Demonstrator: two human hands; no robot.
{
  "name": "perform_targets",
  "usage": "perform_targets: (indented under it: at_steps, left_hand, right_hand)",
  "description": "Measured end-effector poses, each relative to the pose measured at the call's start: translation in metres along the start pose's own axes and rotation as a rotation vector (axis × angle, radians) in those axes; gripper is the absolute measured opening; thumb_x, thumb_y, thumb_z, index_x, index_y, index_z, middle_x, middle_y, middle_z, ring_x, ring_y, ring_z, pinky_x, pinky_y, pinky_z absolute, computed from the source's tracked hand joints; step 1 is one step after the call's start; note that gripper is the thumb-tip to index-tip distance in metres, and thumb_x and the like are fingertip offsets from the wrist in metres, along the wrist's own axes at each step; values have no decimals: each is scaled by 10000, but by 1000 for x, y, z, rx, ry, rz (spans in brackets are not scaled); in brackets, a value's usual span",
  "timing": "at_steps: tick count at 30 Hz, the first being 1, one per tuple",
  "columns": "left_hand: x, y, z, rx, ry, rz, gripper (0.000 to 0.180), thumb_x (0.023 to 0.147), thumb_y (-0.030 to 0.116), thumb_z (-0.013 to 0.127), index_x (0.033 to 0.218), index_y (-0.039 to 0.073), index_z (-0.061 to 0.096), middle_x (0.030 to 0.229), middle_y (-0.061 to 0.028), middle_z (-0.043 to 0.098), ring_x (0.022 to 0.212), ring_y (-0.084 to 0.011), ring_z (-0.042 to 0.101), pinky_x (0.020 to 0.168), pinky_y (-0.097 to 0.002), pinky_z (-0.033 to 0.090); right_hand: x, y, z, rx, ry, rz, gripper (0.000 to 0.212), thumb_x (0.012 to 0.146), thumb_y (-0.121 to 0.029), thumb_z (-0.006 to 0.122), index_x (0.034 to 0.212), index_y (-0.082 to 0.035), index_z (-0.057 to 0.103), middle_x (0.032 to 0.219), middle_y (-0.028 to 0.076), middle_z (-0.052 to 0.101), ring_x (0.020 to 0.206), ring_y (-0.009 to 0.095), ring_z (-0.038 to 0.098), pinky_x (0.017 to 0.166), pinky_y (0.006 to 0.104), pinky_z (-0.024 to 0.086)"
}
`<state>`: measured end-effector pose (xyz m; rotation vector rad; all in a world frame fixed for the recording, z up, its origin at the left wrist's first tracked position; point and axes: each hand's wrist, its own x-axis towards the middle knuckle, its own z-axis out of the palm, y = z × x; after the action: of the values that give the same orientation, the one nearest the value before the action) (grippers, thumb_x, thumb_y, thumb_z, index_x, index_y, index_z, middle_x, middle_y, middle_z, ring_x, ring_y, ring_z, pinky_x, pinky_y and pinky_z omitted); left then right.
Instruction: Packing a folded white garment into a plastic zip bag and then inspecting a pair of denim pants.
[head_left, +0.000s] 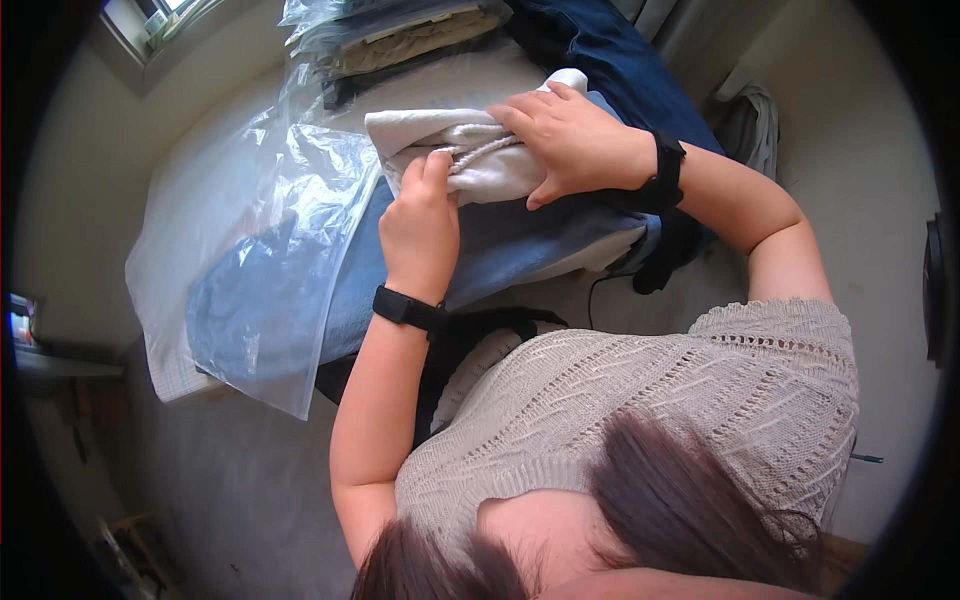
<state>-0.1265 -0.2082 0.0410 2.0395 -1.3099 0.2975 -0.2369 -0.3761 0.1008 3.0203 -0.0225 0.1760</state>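
A white folded garment (500, 182) with a twisted white cord (490, 147) across its top lies in front of me. My left hand (420, 215) has its fingers curled together at the garment's left part, beside the end of the cord, pinching the cloth. Resting on the garment's right part, my right hand (583, 143) has its fingers stretched out and the thumb apart. Underneath is blue denim cloth (480, 255). A clear plastic bag (290, 250) spreads over the denim to the left of my left hand.
Folded clothes in clear plastic (415, 40) are stacked at the back. Dark blue jeans (610, 45) lie at the back right. A grey cloth (755, 125) hangs farther right by the wall. A thin black cable (592, 300) runs below the denim's near edge.
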Motion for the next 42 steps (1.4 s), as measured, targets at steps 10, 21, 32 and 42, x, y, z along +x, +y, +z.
perform_targets:
  at_steps: [10, 21, 32, 42]
  left_hand:
    - [-47, -50, -72, 50, 28, -321, 445, 749, 123, 631, 1165, 88, 480, 1045, -138, 554, 885, -323, 550, 762, -379, 452]
    - [-115, -73, -115, 526, -275, -285, 114, 747, 116, 596, 807, 46, 530, 801, -84, 523, 787, -267, 538, 641, -379, 451]
    - [-111, -95, -124, 335, -59, -320, 159, 734, 95, 620, 673, 1, 506, 653, -118, 533, 611, -296, 537, 551, -365, 428]
    - [-93, -88, -133, -94, -37, -545, 73, 774, 24, 546, 746, -41, 529, 684, -70, 551, 597, -134, 525, 553, -248, 421]
  right_hand:
    - [12, 28, 25, 160, 266, -5, 661, 536, -152, 726, 1124, -29, 451, 965, 146, 555, 942, 301, 526, 847, 371, 399]
    - [53, -1, -34, 498, 427, 1, 743, 562, -337, 701, 1184, -20, 448, 1045, 164, 567, 939, 264, 565, 856, 305, 435]
    - [49, -26, -28, 785, 212, -65, 758, 577, -240, 751, 1222, -48, 402, 1076, 128, 538, 1004, 248, 510, 912, 317, 390]
    - [46, -36, -24, 756, 176, -71, 773, 532, -180, 755, 1206, -25, 410, 1065, 138, 539, 980, 255, 524, 894, 313, 394]
